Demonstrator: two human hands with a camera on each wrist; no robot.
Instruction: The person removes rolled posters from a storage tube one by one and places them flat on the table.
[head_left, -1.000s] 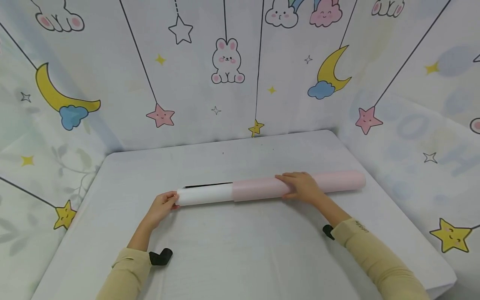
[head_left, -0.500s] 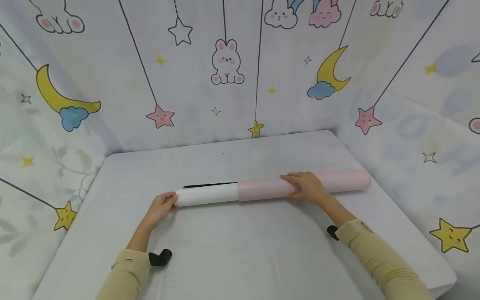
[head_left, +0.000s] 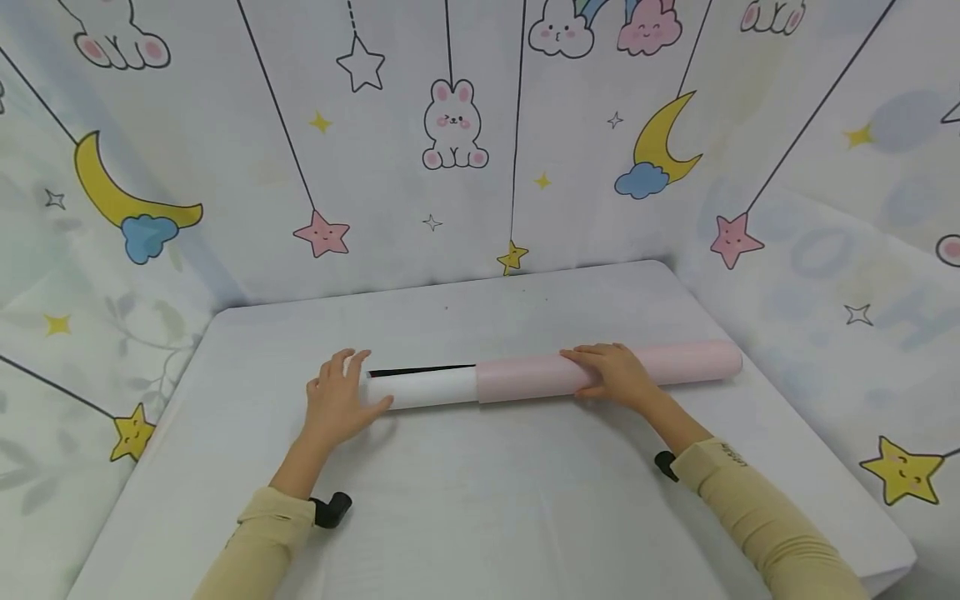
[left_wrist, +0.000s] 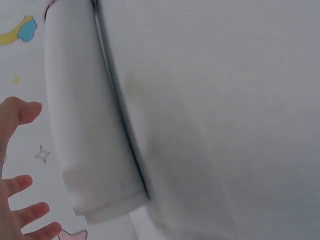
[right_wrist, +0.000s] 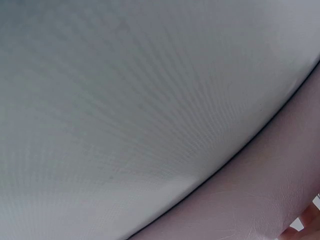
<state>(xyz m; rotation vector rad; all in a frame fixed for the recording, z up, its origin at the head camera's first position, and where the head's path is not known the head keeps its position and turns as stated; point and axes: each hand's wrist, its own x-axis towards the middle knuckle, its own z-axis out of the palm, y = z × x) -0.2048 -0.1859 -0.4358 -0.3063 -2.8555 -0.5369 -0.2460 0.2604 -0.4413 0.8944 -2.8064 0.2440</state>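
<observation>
A pink tube [head_left: 525, 377] lies across the white table, and a white rolled sheet [head_left: 431, 389] sticks out of its left end. A dark slit runs along the far side of that white roll. My right hand [head_left: 611, 375] grips the pink tube from above, fingers over the top and thumb on the near side. At the free end of the white roll, my left hand [head_left: 337, 404] has its fingers spread. In the left wrist view its fingers [left_wrist: 31, 214] stand apart from the white roll [left_wrist: 90, 110]. The right wrist view shows the pink tube [right_wrist: 235, 200] close up.
The white table [head_left: 480, 492] reaches to a fabric backdrop [head_left: 390, 167] printed with bunnies, moons and stars. Its right edge lies just past the pink tube's right end. A black wrist mount [head_left: 332, 509] sits by the left sleeve.
The pink tube and right hand have shifted slightly right, baring more of the white roll, then stopped. My left hand has let go of the roll's end and spread its fingers.
</observation>
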